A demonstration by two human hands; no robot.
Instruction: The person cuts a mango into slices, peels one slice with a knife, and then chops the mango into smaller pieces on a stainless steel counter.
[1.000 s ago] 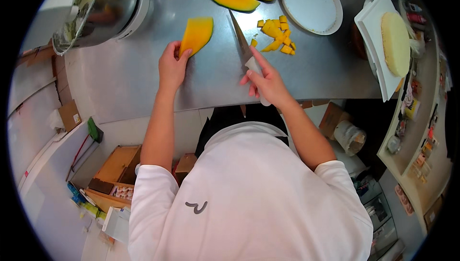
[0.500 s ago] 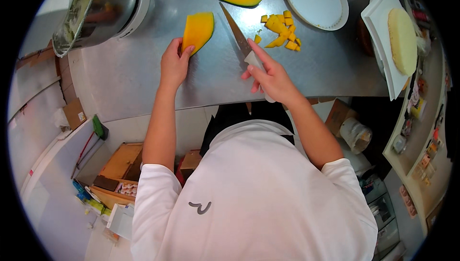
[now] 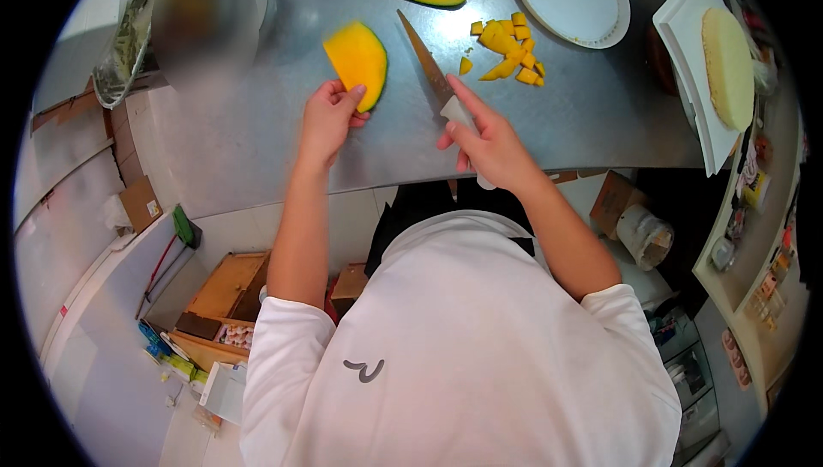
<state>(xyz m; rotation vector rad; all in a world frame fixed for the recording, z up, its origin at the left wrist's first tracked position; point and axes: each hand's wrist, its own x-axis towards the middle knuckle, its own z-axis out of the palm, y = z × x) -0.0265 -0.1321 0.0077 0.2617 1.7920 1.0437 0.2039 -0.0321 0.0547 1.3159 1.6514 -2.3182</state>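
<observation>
While the left hand (image 3: 326,120) pins the mango slice (image 3: 357,60) flat on the steel table (image 3: 257,124) by its near edge, the right hand (image 3: 489,146), its grip wrapped around the knife (image 3: 429,68) handle, rests the blade just right of that slice, short of the mango cubes (image 3: 507,49).

Left hand (image 3: 327,117) pins a mango slice (image 3: 357,57) flat on the steel counter (image 3: 257,124) — right hand (image 3: 484,141) grips a knife (image 3: 429,68), mango cubes (image 3: 507,54) just beyond.
</observation>
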